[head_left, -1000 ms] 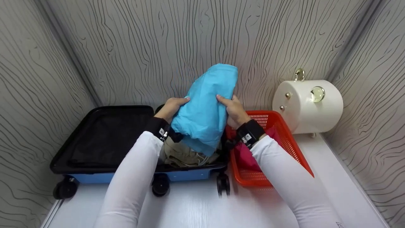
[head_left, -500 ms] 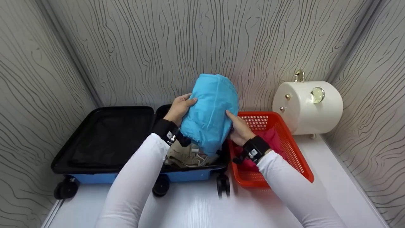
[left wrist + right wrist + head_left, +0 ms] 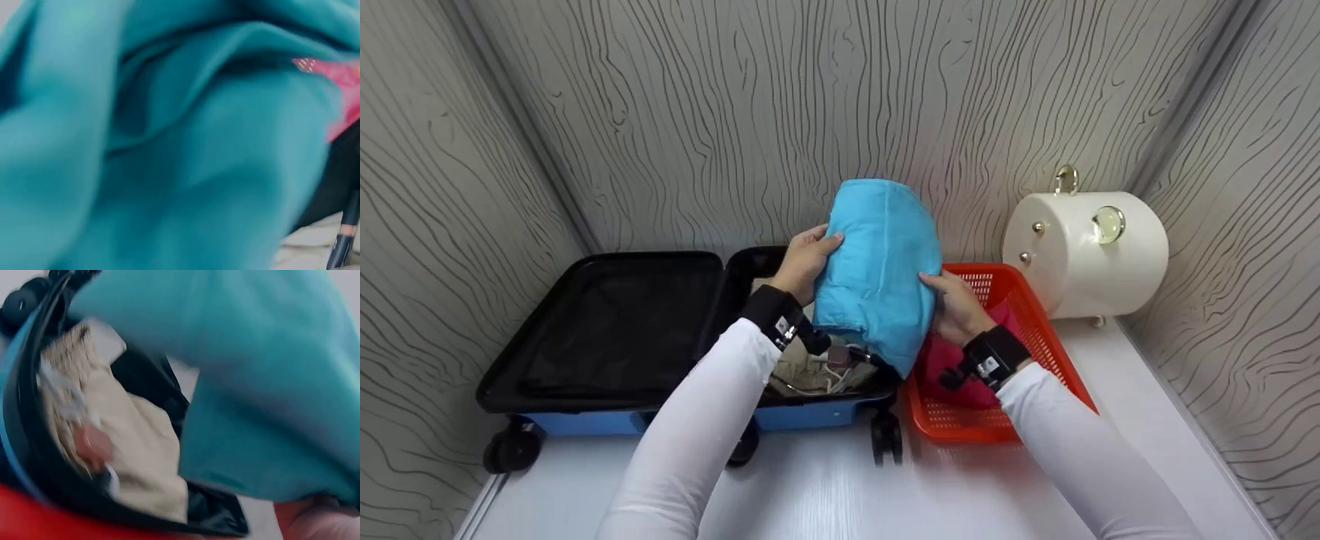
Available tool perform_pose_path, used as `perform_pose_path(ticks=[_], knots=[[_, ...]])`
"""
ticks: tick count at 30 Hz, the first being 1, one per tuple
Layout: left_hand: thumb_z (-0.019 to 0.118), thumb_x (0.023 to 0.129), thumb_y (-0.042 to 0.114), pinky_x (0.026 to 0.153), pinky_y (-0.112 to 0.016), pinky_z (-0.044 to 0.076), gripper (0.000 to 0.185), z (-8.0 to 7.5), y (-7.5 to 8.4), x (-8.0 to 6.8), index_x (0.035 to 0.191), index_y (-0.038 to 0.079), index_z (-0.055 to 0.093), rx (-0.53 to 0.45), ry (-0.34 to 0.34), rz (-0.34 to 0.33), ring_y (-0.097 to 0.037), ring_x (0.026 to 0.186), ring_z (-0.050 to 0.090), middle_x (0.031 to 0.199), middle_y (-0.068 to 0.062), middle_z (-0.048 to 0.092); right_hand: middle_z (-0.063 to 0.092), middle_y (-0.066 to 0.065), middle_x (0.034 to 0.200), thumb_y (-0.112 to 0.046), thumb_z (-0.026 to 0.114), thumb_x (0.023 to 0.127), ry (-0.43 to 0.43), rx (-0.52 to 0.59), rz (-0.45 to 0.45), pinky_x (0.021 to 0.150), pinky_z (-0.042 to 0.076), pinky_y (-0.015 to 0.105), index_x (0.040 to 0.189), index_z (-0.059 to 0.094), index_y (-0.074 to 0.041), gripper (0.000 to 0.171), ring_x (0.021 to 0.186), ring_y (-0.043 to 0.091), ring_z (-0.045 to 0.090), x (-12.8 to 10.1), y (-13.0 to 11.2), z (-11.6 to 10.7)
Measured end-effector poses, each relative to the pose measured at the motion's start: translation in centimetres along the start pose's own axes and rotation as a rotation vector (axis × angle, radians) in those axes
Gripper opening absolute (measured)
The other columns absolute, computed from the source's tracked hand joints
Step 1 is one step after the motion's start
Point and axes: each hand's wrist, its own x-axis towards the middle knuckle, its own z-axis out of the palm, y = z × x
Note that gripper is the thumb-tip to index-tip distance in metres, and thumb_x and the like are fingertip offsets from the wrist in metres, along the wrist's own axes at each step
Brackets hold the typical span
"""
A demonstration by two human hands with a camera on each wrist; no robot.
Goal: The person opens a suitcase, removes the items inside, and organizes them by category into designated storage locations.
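Note:
A folded light-blue cloth (image 3: 881,262), apparently a garment, hangs above the right half of an open suitcase (image 3: 615,330). My left hand (image 3: 808,262) grips its left edge, with the thumb in front. On the lower right edge, my right hand (image 3: 960,309) pinches the cloth, its other fingers partly hidden behind it. Blue fabric fills most of the left wrist view. Beneath it, a beige garment with a gathered waistband (image 3: 140,439) lies in the suitcase. A small reddish-brown item (image 3: 93,444) and a white cord rest on that garment.
A red plastic basket (image 3: 926,427) stands against the suitcase's right side, with a pink cloth (image 3: 960,375) inside. Behind it to the right sits a cream cylindrical case (image 3: 1117,270) with metal fittings. Patterned walls enclose the back and sides.
Both hands have carried the blue cloth to the right and slightly lower, turning it more upright. More of the suitcase's contents now shows beneath it. The suitcase and basket stay put.

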Motion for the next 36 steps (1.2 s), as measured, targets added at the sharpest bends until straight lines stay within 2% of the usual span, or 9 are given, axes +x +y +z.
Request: perform_pose_path(ticks=[6,12,15,18,20,22,26,33,36], knots=[[0.059,0.113,0.018,0.123,-0.057,0.044,0.064,1.6,-0.7,-0.2,0.168,0.001,0.032,0.1,-0.09,-0.036,-0.039,0.151,0.051,0.164,-0.023,0.048,0.024,0.019,0.175,-0.01,0.047,0.115,0.081,-0.179,-0.049,0.132,0.029,0.045,0.173,0.008,-0.002,0.071,0.155,0.029,0.034,-1.0,-2.9,-2.3],[0.071,0.104,0.013,0.118,-0.064,0.047,0.088,4.7,-1.3,-0.4,0.174,0.009,0.018,0.338,-0.18,-0.047,-0.045,0.154,0.045,0.171,-0.024,0.036,0.051,0.01,0.15,-0.007,0.057,0.111,0.155,-0.347,-0.047,0.106,0.052,0.027,0.173,0.011,-0.002,0.078,0.123,0.012,0.061,-2.4,-5.7,-5.2],[0.073,0.101,0.008,0.12,-0.058,0.046,0.088,6.6,-2.1,-0.4,0.172,0.003,0.022,0.464,-0.171,-0.022,-0.045,0.153,0.046,0.169,-0.025,0.039,0.052,0.01,0.146,-0.005,0.057,0.109,0.179,-0.443,-0.02,0.105,0.054,0.031,0.171,0.012,0.001,0.076,0.118,0.013,0.063,-3.5,-6.5,-6.8],[0.076,0.096,0.003,0.125,-0.051,0.043,0.089,8.5,-3.4,-0.3,0.169,-0.003,0.024,0.598,-0.164,0.028,-0.041,0.153,0.047,0.166,-0.026,0.044,0.035,0.026,0.167,-0.002,0.051,0.11,0.167,-0.497,0.033,0.125,0.041,0.047,0.172,0.003,0.0,0.079,0.144,0.033,0.051,-4.4,-6.9,-8.4],[0.077,0.093,0.001,0.126,-0.047,0.041,0.096,9.5,-4.3,-0.3,0.17,-0.003,0.02,0.681,-0.178,0.049,-0.039,0.154,0.046,0.167,-0.027,0.043,0.013,0.031,0.177,0.001,0.049,0.108,0.162,-0.532,0.069,0.134,0.024,0.056,0.172,-0.006,0.0,0.084,0.16,0.044,0.028,-4.8,-6.9,-9.3],[0.077,0.091,0.0,0.127,-0.043,0.041,0.099,10.4,-5.2,-0.3,0.171,-0.001,0.019,0.761,-0.199,0.06,-0.036,0.154,0.046,0.168,-0.026,0.043,0.001,0.033,0.178,0.005,0.048,0.105,0.169,-0.571,0.092,0.135,0.01,0.061,0.171,-0.01,0.001,0.088,0.165,0.049,0.009,-5.0,-6.7,-10.1],[0.08,0.089,0.002,0.124,-0.037,0.043,0.093,11.7,-6.6,-0.7,0.168,0.002,0.031,0.881,-0.241,0.039,-0.031,0.152,0.05,0.166,-0.023,0.048,-0.003,0.038,0.176,0.009,0.05,0.099,0.209,-0.672,0.167,0.134,0.005,0.067,0.169,-0.012,0.005,0.093,0.164,0.055,0.0,-5.3,-5.6,-11.5],[0.091,0.078,0.018,0.102,-0.027,0.054,0.09,11.9,-19.3,8.9,0.159,0.011,0.053,1.071,-0.279,0.037,-0.015,0.13,0.062,0.151,-0.007,0.065,0.006,0.045,0.17,0.008,0.05,0.093,0.23,-0.873,0.259,0.129,0.012,0.074,0.164,-0.002,0.018,0.088,0.158,0.061,0.01,-5.4,-3.2,-12.9],[0.091,0.078,0.018,0.085,-0.024,0.056,0.066,12.4,-19.9,8.8,0.139,0.009,0.067,1.126,-0.306,-0.017,-0.013,0.106,0.065,0.128,-0.003,0.073,0.021,0.046,0.164,0.005,0.052,0.089,0.248,-0.997,0.27,0.127,0.025,0.072,0.16,0.01,0.023,0.084,0.148,0.057,0.03,-5.5,-2.4,-13.2]])
